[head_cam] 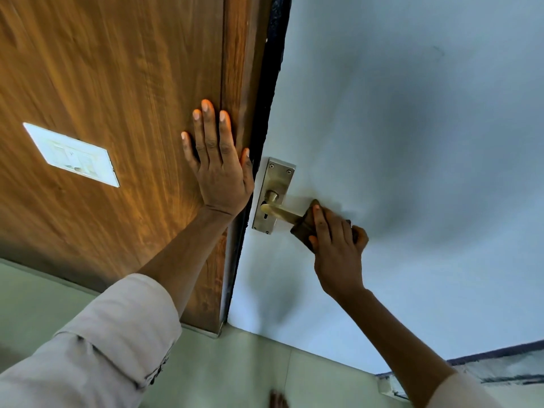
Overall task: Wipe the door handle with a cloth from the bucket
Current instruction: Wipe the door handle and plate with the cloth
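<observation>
The right hand (pixel 335 242) is curled around a dark brown cloth (pixel 304 226), fingers and thumb pinching it against the far end of the brass door handle (pixel 281 212), so the cloth wraps the tip of the lever. The left hand (pixel 219 169) lies flat with its fingers spread, palm pressed on the wooden panel (pixel 112 83) just left of the door's edge, its thumb close to the dark gap (pixel 265 113) between panel and door. The handle juts out toward the right hand from a metal plate (pixel 279 178) screwed to the pale blue door (pixel 412 142), and a keyhole shows in the plate just below the lever. Further left of the flat hand, a white switch plate (pixel 72 154) is set into the wood. Both forearms are bare, with light sleeves (pixel 112 343) rolled back above the wrists. Below the arms is a pale floor (pixel 235 369), where the tip of a bare foot (pixel 278 400) shows at the bottom edge.
</observation>
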